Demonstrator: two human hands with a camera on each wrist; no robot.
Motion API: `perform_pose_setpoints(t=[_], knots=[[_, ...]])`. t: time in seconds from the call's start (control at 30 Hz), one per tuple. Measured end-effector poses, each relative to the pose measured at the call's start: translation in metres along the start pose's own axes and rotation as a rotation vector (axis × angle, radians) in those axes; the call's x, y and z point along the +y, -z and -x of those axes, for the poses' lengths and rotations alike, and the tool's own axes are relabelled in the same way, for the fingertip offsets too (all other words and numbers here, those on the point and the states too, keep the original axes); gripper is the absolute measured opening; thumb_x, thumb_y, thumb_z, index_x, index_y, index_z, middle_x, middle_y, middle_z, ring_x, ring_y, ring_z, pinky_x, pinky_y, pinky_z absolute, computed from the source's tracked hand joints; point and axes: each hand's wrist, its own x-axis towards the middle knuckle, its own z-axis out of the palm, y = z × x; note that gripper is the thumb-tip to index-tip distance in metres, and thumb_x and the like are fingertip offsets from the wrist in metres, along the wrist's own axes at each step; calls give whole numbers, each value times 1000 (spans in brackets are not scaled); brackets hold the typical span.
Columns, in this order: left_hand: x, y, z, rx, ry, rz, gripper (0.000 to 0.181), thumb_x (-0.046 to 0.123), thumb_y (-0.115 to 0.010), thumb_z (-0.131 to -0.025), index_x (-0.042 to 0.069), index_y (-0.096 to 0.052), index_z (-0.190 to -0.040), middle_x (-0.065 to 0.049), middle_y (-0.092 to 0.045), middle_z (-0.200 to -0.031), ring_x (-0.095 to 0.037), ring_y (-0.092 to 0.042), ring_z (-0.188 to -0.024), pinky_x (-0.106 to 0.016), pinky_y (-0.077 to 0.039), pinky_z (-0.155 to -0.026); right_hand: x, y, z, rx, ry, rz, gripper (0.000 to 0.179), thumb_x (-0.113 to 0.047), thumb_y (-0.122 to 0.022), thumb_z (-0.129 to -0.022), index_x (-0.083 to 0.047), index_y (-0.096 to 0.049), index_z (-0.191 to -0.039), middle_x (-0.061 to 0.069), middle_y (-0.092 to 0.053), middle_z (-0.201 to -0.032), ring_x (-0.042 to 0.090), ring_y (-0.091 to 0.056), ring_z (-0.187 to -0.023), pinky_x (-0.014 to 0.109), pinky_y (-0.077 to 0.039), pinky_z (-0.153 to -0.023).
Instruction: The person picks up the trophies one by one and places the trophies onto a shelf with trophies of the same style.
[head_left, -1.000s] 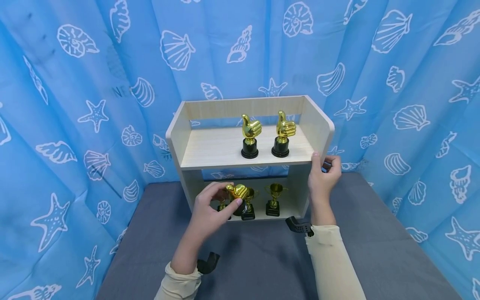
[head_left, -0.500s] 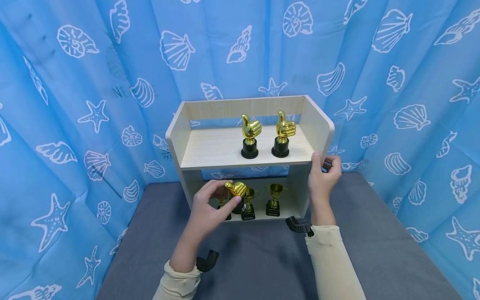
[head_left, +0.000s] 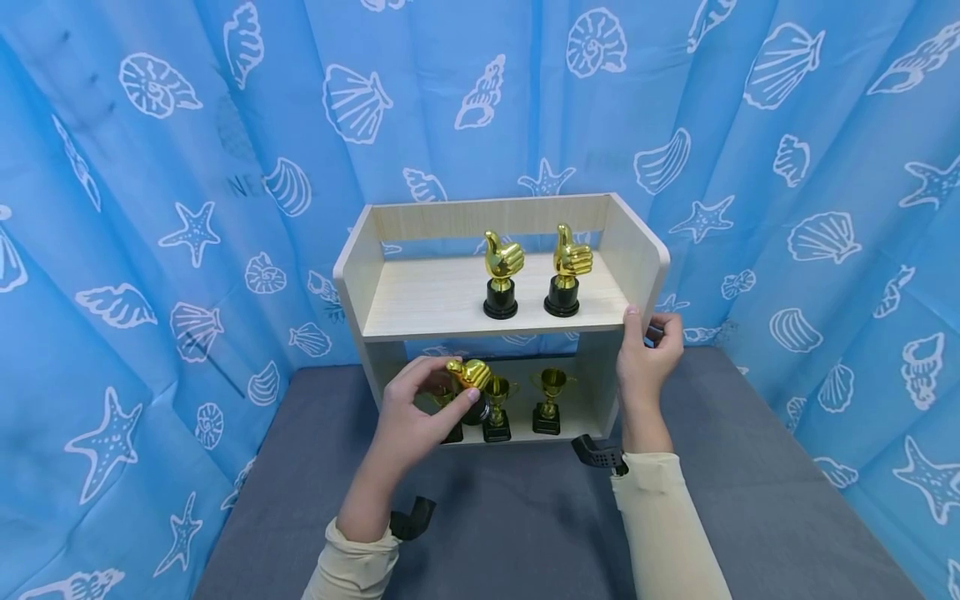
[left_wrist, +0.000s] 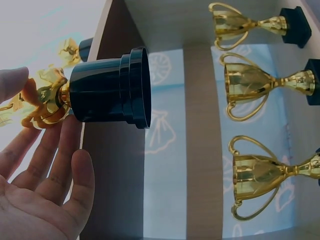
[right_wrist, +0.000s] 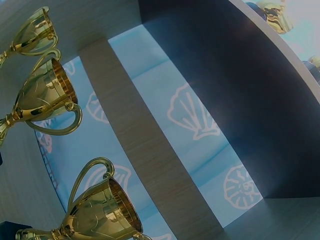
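Note:
My left hand [head_left: 408, 417] pinches a gold thumbs-up trophy [head_left: 471, 372] between thumb and fingers, in front of the lower compartment. Seen from the left wrist, the trophy's black round base [left_wrist: 107, 90] points into the shelf, and the thumb and fingers are at its gold part. The right hand [head_left: 647, 358] grips the front edge of the right side panel, just below the upper board. Two more thumbs-up trophies, the left one [head_left: 501, 275] and the right one [head_left: 566, 271], stand upright on the upper board of the two-tier wooden shelf [head_left: 420, 292].
Three gold cup trophies stand in a row below: a right one [head_left: 550, 400], a middle one [head_left: 497, 408], and a left one [left_wrist: 257, 165] partly behind my left hand. A grey cloth [head_left: 510, 517] covers the table. A blue shell-patterned curtain [head_left: 450, 108] hangs behind.
My left hand has shifted a little left and upward in the head view, carrying the thumbs-up trophy. The right hand keeps its hold on the shelf's side panel.

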Motion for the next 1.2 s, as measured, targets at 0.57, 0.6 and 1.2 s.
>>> perform_pose_setpoints(t=[0.57, 0.6, 1.2], knots=[[2, 4, -2, -1, 14, 3, 35, 24, -87, -90, 22, -76, -124, 5, -73, -116, -14, -69, -97, -45, -62, -84, -1, -1, 0, 9, -10, 0, 18, -27, -71, -102, -12, -62, -105, -4, -59, -116, 12, -56, -103, 31, -48, -85], [3, 4, -2, 0, 15, 1, 35, 24, -87, -90, 22, -76, -124, 5, -73, -116, -14, -69, -97, -44, -62, -84, -2, -1, 0, 6, -7, -4, 19, -29, -72, -102, -13, -62, -105, -4, -59, -116, 13, -57, -104, 31, -48, -85], [3, 7, -8, 15, -5, 2, 33, 24, -87, -91, 21, -76, -122, 4, -73, -114, -15, -71, -95, -36, -60, -85, -4, 0, 1, -3, 3, -9, 25, -31, -74, -100, -9, -62, -106, -2, -61, -117, 14, -58, -104, 32, -50, -84]])
